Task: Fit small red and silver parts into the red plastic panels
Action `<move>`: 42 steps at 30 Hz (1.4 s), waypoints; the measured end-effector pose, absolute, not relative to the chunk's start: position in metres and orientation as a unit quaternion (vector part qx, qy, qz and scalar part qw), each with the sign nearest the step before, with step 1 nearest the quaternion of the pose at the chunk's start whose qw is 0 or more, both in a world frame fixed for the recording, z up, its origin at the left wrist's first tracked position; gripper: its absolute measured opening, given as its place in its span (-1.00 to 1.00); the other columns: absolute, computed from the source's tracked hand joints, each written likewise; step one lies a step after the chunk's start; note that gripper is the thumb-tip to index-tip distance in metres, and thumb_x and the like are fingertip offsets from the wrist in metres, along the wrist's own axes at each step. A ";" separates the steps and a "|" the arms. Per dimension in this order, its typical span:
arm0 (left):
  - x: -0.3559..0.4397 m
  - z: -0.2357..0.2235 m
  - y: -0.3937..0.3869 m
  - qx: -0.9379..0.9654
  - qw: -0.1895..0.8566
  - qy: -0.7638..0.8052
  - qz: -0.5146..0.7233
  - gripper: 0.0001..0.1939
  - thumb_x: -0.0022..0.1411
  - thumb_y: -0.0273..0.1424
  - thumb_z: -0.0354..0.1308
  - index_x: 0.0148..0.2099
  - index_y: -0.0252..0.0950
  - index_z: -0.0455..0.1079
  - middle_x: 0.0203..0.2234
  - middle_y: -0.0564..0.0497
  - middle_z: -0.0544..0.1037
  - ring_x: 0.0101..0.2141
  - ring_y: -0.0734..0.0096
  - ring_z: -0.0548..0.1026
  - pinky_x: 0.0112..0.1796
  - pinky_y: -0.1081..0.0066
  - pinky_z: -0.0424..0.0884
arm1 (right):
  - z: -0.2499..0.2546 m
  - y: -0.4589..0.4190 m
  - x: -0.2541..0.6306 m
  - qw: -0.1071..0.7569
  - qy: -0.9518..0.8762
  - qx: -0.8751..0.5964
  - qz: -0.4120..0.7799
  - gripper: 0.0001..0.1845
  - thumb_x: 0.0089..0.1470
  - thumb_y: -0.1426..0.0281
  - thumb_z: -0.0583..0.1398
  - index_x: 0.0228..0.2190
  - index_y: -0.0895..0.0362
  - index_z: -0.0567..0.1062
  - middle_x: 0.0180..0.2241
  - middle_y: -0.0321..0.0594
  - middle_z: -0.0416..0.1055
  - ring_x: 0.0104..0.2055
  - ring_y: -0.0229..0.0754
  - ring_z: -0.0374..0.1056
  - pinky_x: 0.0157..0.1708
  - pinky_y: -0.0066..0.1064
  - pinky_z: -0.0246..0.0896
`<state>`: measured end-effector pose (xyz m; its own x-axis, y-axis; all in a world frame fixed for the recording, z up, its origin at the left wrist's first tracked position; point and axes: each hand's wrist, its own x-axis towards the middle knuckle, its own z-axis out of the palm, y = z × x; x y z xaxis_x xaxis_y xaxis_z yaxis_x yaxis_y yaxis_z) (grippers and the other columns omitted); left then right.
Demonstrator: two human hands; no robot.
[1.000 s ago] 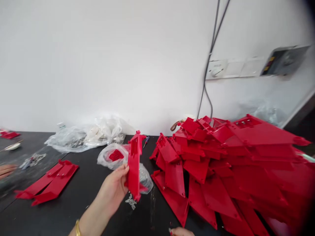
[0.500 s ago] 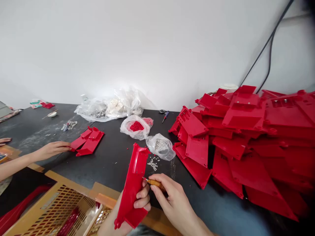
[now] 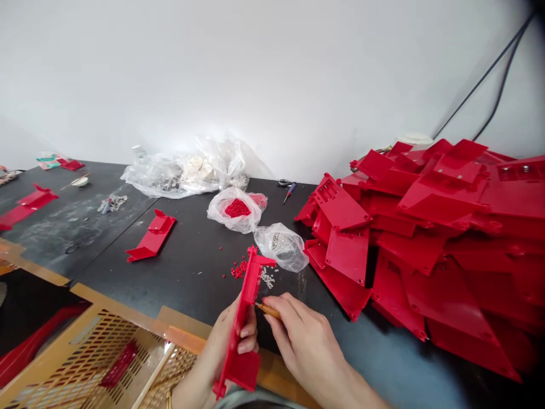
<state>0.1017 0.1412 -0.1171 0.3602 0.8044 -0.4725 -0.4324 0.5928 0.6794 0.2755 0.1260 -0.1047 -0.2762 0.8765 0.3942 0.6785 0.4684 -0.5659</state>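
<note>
Black desk (image 3: pixel 191 267) ran along a white wall (image 3: pixel 272 74). L hand (image 3: pixel 225 346) held a red plastic panel (image 3: pixel 243 329) upright over the desk edge, fingers (image 3: pixel 247 341) curled round it. R hand (image 3: pixel 309 346) pinched a wood-handled tool (image 3: pixel 269 310), tip at the panel. Nearby: loose red pellets (image 3: pixel 238 270), small metal rings (image 3: pixel 267 278), plastic bag (image 3: pixel 281 247). Red panel heap (image 3: pixel 426 227) on R; tan crate (image 3: pixel 128 363) lower L.

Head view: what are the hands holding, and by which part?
The left hand grips a red plastic panel around its middle. The right hand pinches a wooden-handled tool by its handle.
</note>
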 end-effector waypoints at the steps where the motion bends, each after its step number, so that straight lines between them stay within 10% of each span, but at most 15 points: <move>1: 0.102 -0.122 0.141 0.222 0.795 0.408 0.390 -0.71 0.34 -0.26 0.15 0.04 -0.28 0.39 -0.10 -0.08 0.52 -0.21 0.31 0.53 -0.24 0.24 0.53 | -0.104 0.126 0.276 0.328 -0.800 -0.492 0.101 -0.78 0.29 0.51 0.04 -0.12 0.12 0.44 -0.31 -0.19 0.48 -0.34 -0.16 0.46 -0.37 -0.36 0.35; 5: 0.103 -0.132 0.141 0.188 0.810 0.379 0.407 -0.74 0.29 -0.20 0.19 -0.20 -0.32 0.38 -0.53 0.11 0.37 -0.60 0.62 0.26 -0.59 0.58 0.23 | -0.100 0.128 0.277 0.268 -0.855 -0.441 -0.047 -0.70 0.26 0.58 0.01 -0.05 0.24 0.43 -0.34 -0.13 0.47 -0.37 -0.10 0.41 -0.47 -0.30 0.32; 12: 0.108 -0.123 0.137 0.138 0.842 0.350 0.386 -0.70 0.12 -0.28 0.32 -0.40 -0.30 0.26 -0.61 0.15 0.24 -0.64 0.70 0.07 -0.63 0.64 -0.01 | -0.096 0.126 0.280 0.220 -0.886 -0.397 -0.088 -0.60 0.21 0.63 -0.05 0.03 0.31 0.36 -0.31 -0.06 0.47 -0.33 -0.06 0.39 -0.44 -0.28 0.34; 22: 0.109 -0.116 0.143 0.275 0.777 0.422 0.377 -0.50 0.02 0.03 0.33 -0.36 -0.27 0.25 -0.63 0.23 0.16 -0.67 0.70 0.03 -0.64 0.57 -0.12 | -0.076 0.145 0.282 0.263 -0.670 -0.463 0.518 -0.79 0.32 0.46 0.00 -0.35 0.12 0.38 -0.58 -0.45 0.32 -0.67 -0.39 0.11 -0.72 -0.60 -0.02; 30: 0.103 -0.104 0.142 0.255 0.786 0.436 0.356 -0.43 -0.04 0.09 0.33 -0.36 -0.28 0.21 -0.61 0.22 0.19 -0.64 0.71 0.05 -0.60 0.56 -0.12 | -0.095 0.134 0.274 0.213 -0.846 -0.457 0.175 -0.75 0.14 0.64 0.06 -0.21 0.19 0.46 -0.28 -0.05 0.49 -0.32 -0.09 0.43 -0.40 -0.36 0.26; 37: 0.095 -0.125 0.142 0.244 0.806 0.420 0.338 -0.45 -0.08 0.03 0.38 -0.39 -0.29 0.23 -0.70 0.24 0.18 -0.72 0.75 0.02 -0.66 0.58 -0.15 | -0.081 0.149 0.269 0.227 -0.538 -0.456 0.672 -0.84 0.28 0.33 0.03 -0.34 0.10 0.31 -0.52 -0.44 0.26 -0.62 -0.39 0.00 -0.60 -0.55 -0.07; 42: 0.045 -0.111 0.160 0.237 0.755 0.422 0.443 -0.57 -0.01 -0.11 0.37 -0.37 -0.29 0.27 -0.69 0.25 0.20 -0.72 0.74 0.03 -0.66 0.60 -0.03 | -0.091 0.135 0.268 0.242 -0.691 -0.480 0.484 -0.89 0.24 0.38 0.08 -0.31 0.08 0.39 -0.45 -0.36 0.39 -0.40 -0.27 0.30 -0.38 -0.48 0.10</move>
